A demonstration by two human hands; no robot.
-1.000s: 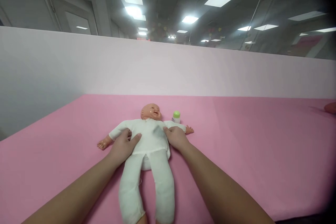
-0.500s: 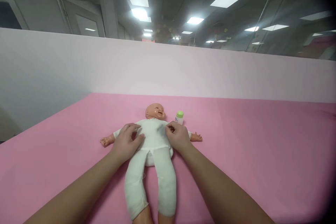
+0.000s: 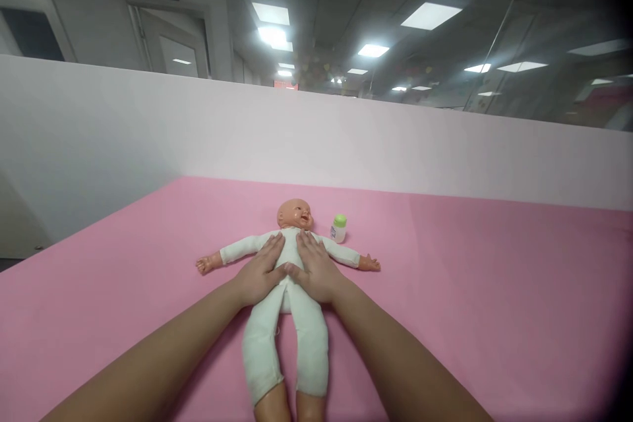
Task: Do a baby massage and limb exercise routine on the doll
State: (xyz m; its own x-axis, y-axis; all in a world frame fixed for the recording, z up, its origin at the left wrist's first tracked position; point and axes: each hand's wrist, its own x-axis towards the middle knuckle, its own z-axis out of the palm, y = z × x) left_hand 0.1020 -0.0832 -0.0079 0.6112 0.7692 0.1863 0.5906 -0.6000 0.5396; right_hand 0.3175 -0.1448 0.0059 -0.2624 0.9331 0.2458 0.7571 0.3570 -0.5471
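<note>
While spread flat on the torso (image 3: 291, 250) of the doll (image 3: 311, 343), with left hand (image 3: 261, 275) and right hand (image 3: 317, 270) equally near and thumbs meeting, point roughly along its long axis, running straight ahead on the pink worktop (image 3: 455, 297) to the head (image 3: 294, 212).

Doll (image 3: 291, 250) on table (image 3: 469, 297), bottle (image 3: 339, 231) right of head (image 3: 293, 213).
</note>
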